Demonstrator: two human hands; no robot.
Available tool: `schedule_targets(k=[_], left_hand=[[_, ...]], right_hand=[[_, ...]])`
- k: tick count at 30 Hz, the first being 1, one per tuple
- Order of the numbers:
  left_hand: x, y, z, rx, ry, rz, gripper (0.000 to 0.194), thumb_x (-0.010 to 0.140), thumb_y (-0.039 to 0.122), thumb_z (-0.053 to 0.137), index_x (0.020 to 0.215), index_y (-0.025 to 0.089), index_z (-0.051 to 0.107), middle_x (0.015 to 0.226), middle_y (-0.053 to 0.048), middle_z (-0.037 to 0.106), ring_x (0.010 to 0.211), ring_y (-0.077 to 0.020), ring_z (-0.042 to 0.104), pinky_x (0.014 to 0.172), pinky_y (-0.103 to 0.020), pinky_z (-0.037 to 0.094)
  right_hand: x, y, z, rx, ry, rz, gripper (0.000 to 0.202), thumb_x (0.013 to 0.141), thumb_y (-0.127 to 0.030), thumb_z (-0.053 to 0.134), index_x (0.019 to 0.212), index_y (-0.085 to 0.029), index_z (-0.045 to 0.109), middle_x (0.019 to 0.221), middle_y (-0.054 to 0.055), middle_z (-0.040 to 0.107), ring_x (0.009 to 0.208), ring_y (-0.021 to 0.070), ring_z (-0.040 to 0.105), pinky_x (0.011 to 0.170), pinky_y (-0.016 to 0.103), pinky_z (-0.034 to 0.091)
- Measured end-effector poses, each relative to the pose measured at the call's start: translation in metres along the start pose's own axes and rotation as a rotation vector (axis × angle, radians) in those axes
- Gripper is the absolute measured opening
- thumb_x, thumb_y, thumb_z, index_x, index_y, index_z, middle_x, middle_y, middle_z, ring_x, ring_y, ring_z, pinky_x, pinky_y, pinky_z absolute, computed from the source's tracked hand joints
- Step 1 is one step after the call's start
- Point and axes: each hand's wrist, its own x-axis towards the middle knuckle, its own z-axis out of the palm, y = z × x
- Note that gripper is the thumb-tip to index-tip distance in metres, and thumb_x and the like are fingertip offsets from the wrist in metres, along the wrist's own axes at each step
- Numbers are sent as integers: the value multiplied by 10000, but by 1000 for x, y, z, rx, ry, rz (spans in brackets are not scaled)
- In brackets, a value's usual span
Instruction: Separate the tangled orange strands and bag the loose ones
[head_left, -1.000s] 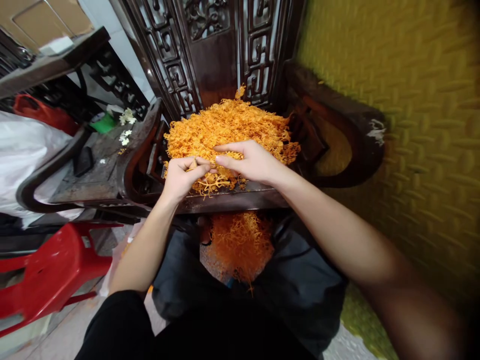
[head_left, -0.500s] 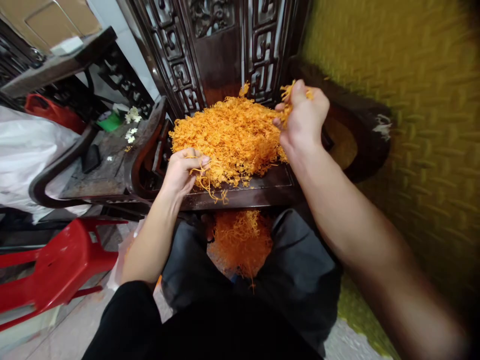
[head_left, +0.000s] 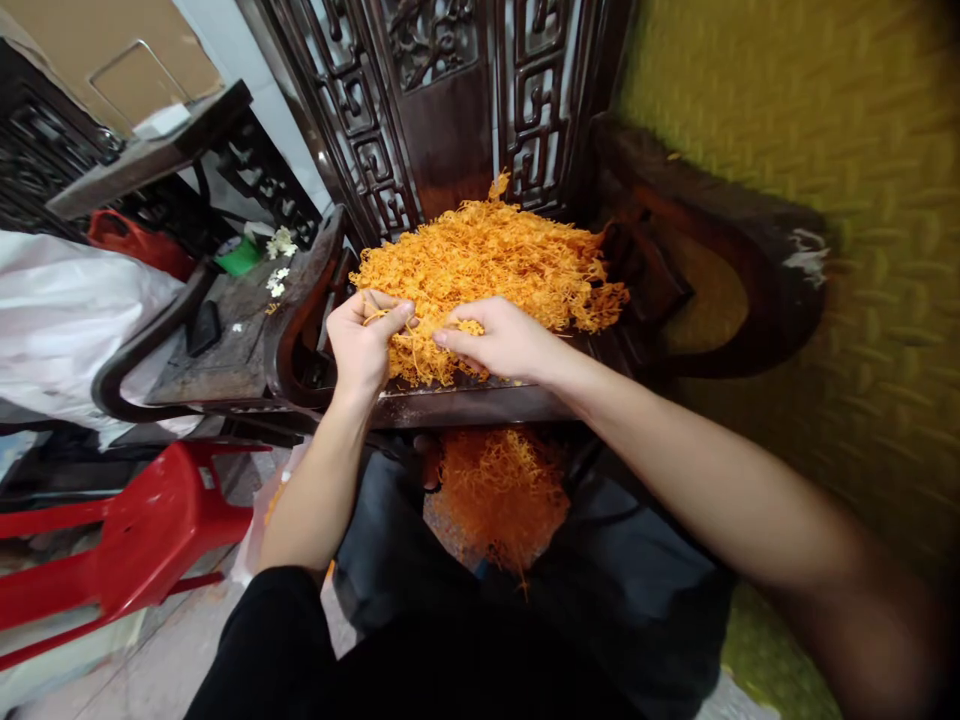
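Observation:
A large heap of orange stringy pieces [head_left: 487,255] lies on the seat of a dark carved wooden chair [head_left: 465,405]. In front of the heap, on its left side, my left hand [head_left: 364,335] pinches a thin orange strand between thumb and forefinger. My right hand [head_left: 491,340] is close beside it, over the front of the heap, its fingers closed on some orange strands. A small gap separates the two hands. Below the seat edge, between my knees, sits a second orange heap [head_left: 502,495]; what lies under it is mostly hidden.
A red plastic chair [head_left: 146,520] stands at the lower left. On the wooden side table [head_left: 225,370] are a dark phone-like object [head_left: 202,328], a green roll [head_left: 238,256] and white flowers [head_left: 279,262]. A white bag [head_left: 67,310] bulges at the far left.
My right hand has come down and left from the heap's right side to beside my left hand. My left hand stays near the heap's front left. The whole view has shifted slightly.

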Motion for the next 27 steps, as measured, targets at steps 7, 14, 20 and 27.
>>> schedule_targets(k=[7,14,20,27], left_hand=[[42,16,-13,113,436,123,294,744,248,769,723,218,478,696,43,612,648,-103,601,605,-233,489],[-29,12,-30,142,25,93,329,792,250,770,946,240,479,792,39,679,687,-120,669,671,-257,538],[-162,-35,32,731,-1242,63,546,875,356,701,1363,177,532,1315,-214,664,1250,-353,647,1018,-511,523],[-96,9,-3,938,-977,128,648,849,355,773,1422,154,548,1436,-200,617,1320,-318,607,1112,-454,487]], right_hand=[[-5,-16,-7,184,-23,37,446,861,-494,740,609,-202,517,436,-47,484,390,78,407,428,256,299],[-19,9,-42,651,126,77,287,746,-422,761,789,-205,579,719,19,629,508,104,478,396,240,199],[-17,24,-37,856,137,207,256,669,-302,658,840,-220,486,898,37,649,591,105,419,444,237,211],[-16,27,-20,911,155,350,255,665,-343,674,807,-230,495,773,19,538,592,128,407,474,260,205]])
